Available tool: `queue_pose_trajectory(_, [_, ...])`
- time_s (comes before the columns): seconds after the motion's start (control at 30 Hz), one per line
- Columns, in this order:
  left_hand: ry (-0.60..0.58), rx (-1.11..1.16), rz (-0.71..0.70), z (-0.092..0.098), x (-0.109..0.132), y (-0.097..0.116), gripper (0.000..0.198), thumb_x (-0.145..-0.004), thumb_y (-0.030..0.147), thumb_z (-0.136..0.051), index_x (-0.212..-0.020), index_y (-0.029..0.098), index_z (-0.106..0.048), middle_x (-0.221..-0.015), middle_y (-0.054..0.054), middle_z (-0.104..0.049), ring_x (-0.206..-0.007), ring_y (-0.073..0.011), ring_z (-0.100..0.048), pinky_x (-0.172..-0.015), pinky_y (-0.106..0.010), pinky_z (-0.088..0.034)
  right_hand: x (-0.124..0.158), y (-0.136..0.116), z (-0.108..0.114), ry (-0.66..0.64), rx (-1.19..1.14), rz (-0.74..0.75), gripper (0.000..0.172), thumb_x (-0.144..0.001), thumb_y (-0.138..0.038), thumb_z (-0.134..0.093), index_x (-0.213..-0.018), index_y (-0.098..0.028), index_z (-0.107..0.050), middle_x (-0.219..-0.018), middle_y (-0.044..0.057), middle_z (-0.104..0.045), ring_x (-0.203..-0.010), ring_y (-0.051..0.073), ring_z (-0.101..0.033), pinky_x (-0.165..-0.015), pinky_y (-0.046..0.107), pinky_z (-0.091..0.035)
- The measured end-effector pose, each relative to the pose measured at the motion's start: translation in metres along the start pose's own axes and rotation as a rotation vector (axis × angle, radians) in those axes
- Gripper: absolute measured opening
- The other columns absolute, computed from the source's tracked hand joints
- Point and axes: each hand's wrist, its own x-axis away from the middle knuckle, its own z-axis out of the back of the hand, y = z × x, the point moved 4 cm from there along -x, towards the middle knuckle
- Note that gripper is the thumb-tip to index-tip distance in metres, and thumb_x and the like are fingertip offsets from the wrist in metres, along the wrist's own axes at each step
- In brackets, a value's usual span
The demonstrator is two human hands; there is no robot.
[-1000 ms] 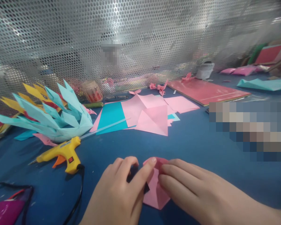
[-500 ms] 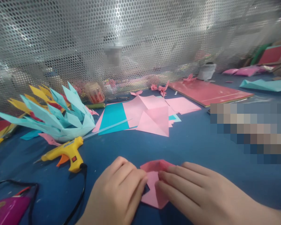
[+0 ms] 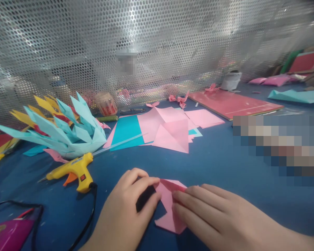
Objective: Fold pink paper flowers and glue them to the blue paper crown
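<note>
The edge of a small folded pink paper is pinched at its upper left by the thumb and index finger of the left hand, which is placed to the right of the glue gun and nearer than it. The right side of the same paper is pressed by the right hand, whose fingers are laid nearly straight and close together; its thumb is hidden, so it cannot be told whether the paper is also gripped from below. The paper is creased, its upper edge is partly raised, and it is set on the blue table, farther to the right of the glue gun than the left hand.

The glue gun is laid on its side, and a black cord is led from its handle toward the near side. From its rear, a translucent glue stick is extended to the right, across a turquoise sheet. To the right of the glue gun and beyond it, light pink sheets are spread. Just behind the glue gun, a pointed light-blue paper piece is placed. Much farther behind it, a perforated panel is seen.
</note>
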Motion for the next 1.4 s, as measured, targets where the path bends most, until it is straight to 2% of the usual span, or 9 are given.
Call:
queue_pose_trajectory(0.13, [-0.025,0.062,0.028,-0.001,0.0,-0.002,0.014,-0.086,0.017,-0.053,-0.095,0.025,-0.06,-0.097,-0.002,-0.06,-0.093,-0.0198,-0.058,-0.079,-0.036,-0.05,0.0,-0.001,-0.001,-0.003,0.04,0.019,0.037,-0.092,-0.003,-0.032,-0.089,-0.017,-0.065,-0.076,0.005,-0.07,-0.073,0.016,-0.064,-0.067,0.026,-0.051])
queue_pose_trajectory(0.23, [0.003,0.01,-0.074,-0.001,0.002,0.003,0.017,-0.088,0.015,-0.049,-0.101,0.024,-0.054,-0.097,-0.001,-0.062,-0.09,-0.0199,-0.057,-0.079,-0.037,-0.049,-0.001,-0.001,-0.003,0.005,0.063,0.021,0.034,-0.092,-0.005,-0.033,-0.093,-0.017,-0.065,-0.082,0.005,-0.072,-0.077,0.017,-0.065,-0.067,0.027,-0.051])
queue_pose_trajectory(0.37, [-0.021,-0.066,-0.245,-0.004,0.005,0.009,0.037,-0.09,0.009,-0.04,-0.121,0.028,-0.046,-0.099,-0.002,-0.063,-0.086,-0.0199,-0.056,-0.074,-0.036,-0.051,-0.003,0.001,-0.004,0.008,0.079,0.0,0.034,-0.092,-0.006,-0.033,-0.099,-0.017,-0.065,-0.091,0.007,-0.072,-0.083,0.018,-0.065,-0.068,0.027,-0.052])
queue_pose_trajectory(0.47, [-0.025,-0.142,-0.313,-0.007,0.005,0.01,0.044,-0.086,0.005,-0.038,-0.123,0.027,-0.048,-0.104,-0.007,-0.058,-0.086,-0.0221,-0.055,-0.069,-0.038,-0.052,-0.003,0.001,-0.003,0.028,0.075,0.0,0.036,-0.092,-0.004,-0.032,-0.099,-0.017,-0.065,-0.088,0.006,-0.073,-0.082,0.017,-0.065,-0.069,0.027,-0.052])
queue_pose_trajectory(0.63, [-0.03,-0.271,-0.291,-0.011,0.004,0.009,0.05,-0.079,0.001,-0.038,-0.119,0.027,-0.05,-0.118,-0.012,-0.049,-0.087,-0.0265,-0.051,-0.067,-0.047,-0.051,0.001,0.0,0.0,0.055,0.045,-0.003,0.04,-0.092,-0.002,-0.029,-0.095,-0.017,-0.067,-0.084,0.006,-0.073,-0.076,0.017,-0.067,-0.066,0.027,-0.053])
queue_pose_trajectory(0.8, [-0.034,-0.229,-0.248,-0.01,0.005,0.01,0.043,-0.081,0.003,-0.038,-0.114,0.028,-0.049,-0.119,-0.009,-0.044,-0.093,-0.0255,-0.046,-0.075,-0.047,-0.049,0.001,0.0,0.001,0.051,0.002,0.044,0.043,-0.096,-0.012,-0.024,-0.097,-0.015,-0.067,-0.086,0.009,-0.073,-0.076,0.019,-0.068,-0.064,0.03,-0.053])
queue_pose_trajectory(0.93, [0.05,-0.163,-0.277,-0.005,0.008,0.012,0.033,-0.08,0.002,-0.039,-0.103,0.024,-0.051,-0.122,-0.009,-0.041,-0.102,-0.0251,-0.043,-0.085,-0.043,-0.045,0.0,0.002,0.003,0.055,-0.016,0.013,0.04,-0.096,-0.013,-0.027,-0.097,-0.015,-0.067,-0.081,0.009,-0.071,-0.073,0.019,-0.067,-0.066,0.028,-0.054])
queue_pose_trajectory(1.17, [0.111,0.021,-0.364,0.005,0.009,0.016,0.02,-0.085,0.004,-0.046,-0.088,0.022,-0.054,-0.107,-0.001,-0.059,-0.092,-0.0179,-0.047,-0.086,-0.03,-0.041,0.004,0.002,0.002,0.087,-0.009,-0.026,0.04,-0.095,-0.008,-0.03,-0.083,-0.019,-0.066,-0.072,0.004,-0.067,-0.068,0.017,-0.064,-0.068,0.028,-0.051])
queue_pose_trajectory(1.4, [-0.055,0.065,-0.316,-0.002,0.004,0.01,0.014,-0.086,0.012,-0.049,-0.091,0.024,-0.05,-0.083,0.001,-0.063,-0.076,-0.0168,-0.054,-0.072,-0.031,-0.046,0.001,0.006,0.0,0.122,-0.003,-0.046,0.049,-0.094,-0.003,-0.023,-0.083,-0.018,-0.068,-0.068,0.006,-0.069,-0.072,0.018,-0.064,-0.073,0.032,-0.049])
